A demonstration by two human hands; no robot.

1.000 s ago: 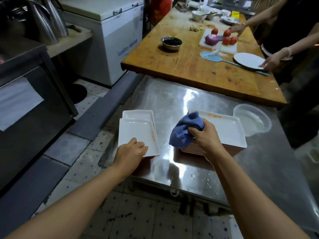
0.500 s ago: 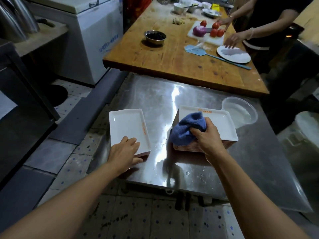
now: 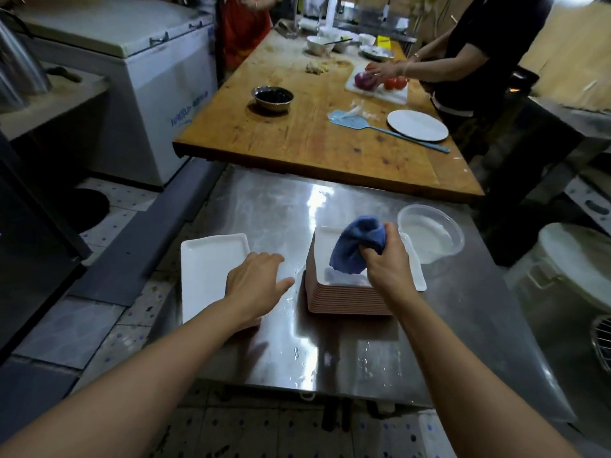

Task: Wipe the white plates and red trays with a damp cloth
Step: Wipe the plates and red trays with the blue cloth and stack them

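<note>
A stack of rectangular trays [image 3: 344, 297], white on top with reddish sides, stands on the steel table [image 3: 330, 355]. My right hand [image 3: 388, 262] grips a bunched blue cloth [image 3: 355, 246] and holds it on the stack's top tray. A second, low pile of white rectangular plates [image 3: 208, 269] lies at the table's left edge. My left hand [image 3: 256, 282] hovers with fingers spread over the right rim of that pile, reaching toward the stack and holding nothing.
A clear plastic bowl of water [image 3: 429, 236] stands right of the stack. Behind lies a wooden table [image 3: 314, 143] with a metal bowl [image 3: 272, 97], blue spatula [image 3: 370, 125], round white plate [image 3: 417, 124] and cutting board, where another person [image 3: 469, 57] works. A white freezer [image 3: 148, 90] stands left.
My left hand let go of the left plate pile and moved right toward the stack. My right hand shifted the cloth further along the top tray.
</note>
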